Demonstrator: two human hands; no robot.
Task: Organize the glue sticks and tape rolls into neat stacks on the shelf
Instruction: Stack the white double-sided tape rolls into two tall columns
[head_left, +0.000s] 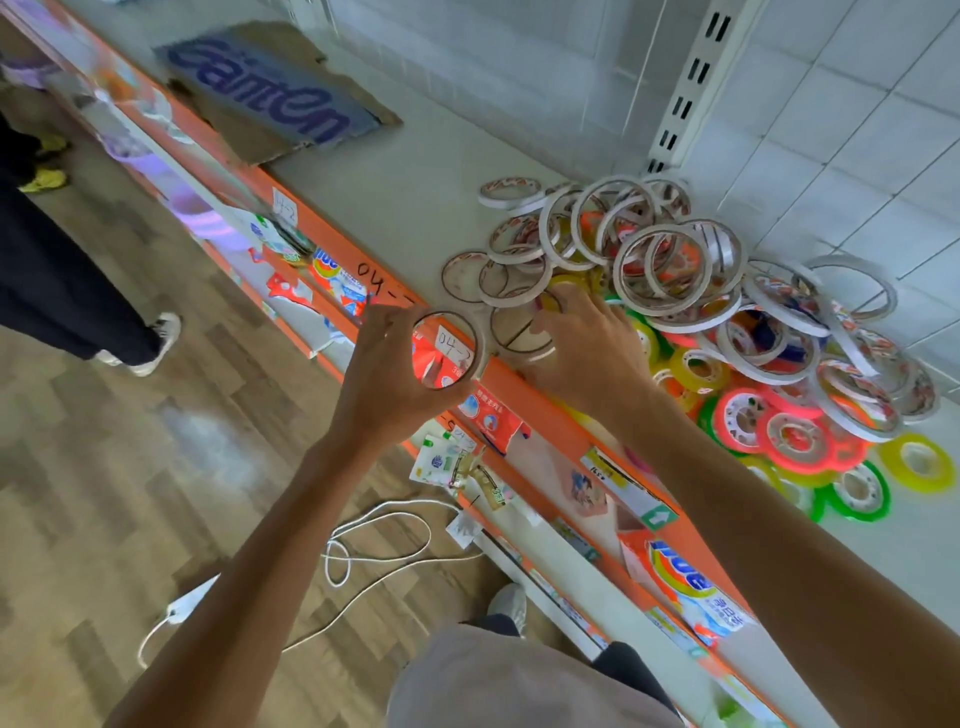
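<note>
Near the middle of the frame the left hand (387, 364) holds a thin white tape ring (448, 349) upright over the orange front edge of the shelf (395, 182), its fingers (376, 325) curled round the ring's left side; the labels on the edge show through the ring's hole. Just to its right, the right hand (582, 345) reaches onto the shelf with spread, nearly straight fingers lying on the near side of the tape pile (691, 291). Its fingertips are partly lost among the rings, so whether they pinch one cannot be told.

The pile fills the right middle of the frame: thin white rings tangled and leaning on top, and flat rolls with pink, green and yellow cores (789, 436) spreading toward the lower right. The lowest rolls are hidden under the white ones. No glue sticks can be made out.

A flattened cardboard sheet (270, 88) with blurred blue lettering lies at the upper left of the shelf. On the wood floor at lower left lies a white cord (384, 540). Another person's legs (78, 291) are cut off by the left edge.
</note>
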